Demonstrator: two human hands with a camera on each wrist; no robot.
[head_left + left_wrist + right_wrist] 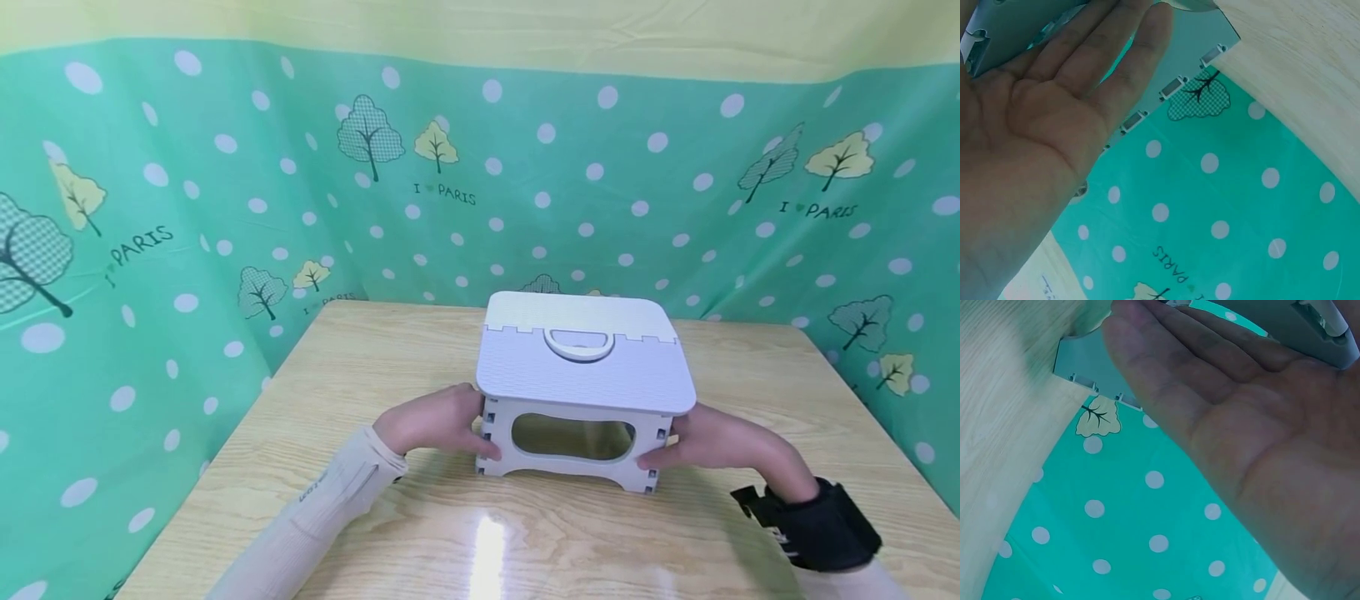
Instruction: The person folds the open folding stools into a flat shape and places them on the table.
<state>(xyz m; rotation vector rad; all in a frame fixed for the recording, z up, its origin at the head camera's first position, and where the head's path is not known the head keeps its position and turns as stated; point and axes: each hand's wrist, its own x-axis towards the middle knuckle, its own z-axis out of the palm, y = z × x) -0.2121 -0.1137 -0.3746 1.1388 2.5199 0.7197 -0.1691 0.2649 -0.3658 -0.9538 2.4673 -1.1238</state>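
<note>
Stool: pale folding one (585, 383), opened out and standing upright on the table (352, 358), right of the middle in the head view
Left grip: left hand (438, 422) is on it, thumb (486, 448) over the front edge, fingers along the side
Right grip: right hand (720, 437) holds the opposite side pretty much the same way, thumb (658, 458) in front
Why both sides: my guess is it keeps the stool steady and stops it twisting, since the sides look hinged
Handle: this one (579, 354) sits mid-top, nobody's touching it; likely meant for carrying
Backdrop: dotted curtain (450, 250) behind
</note>
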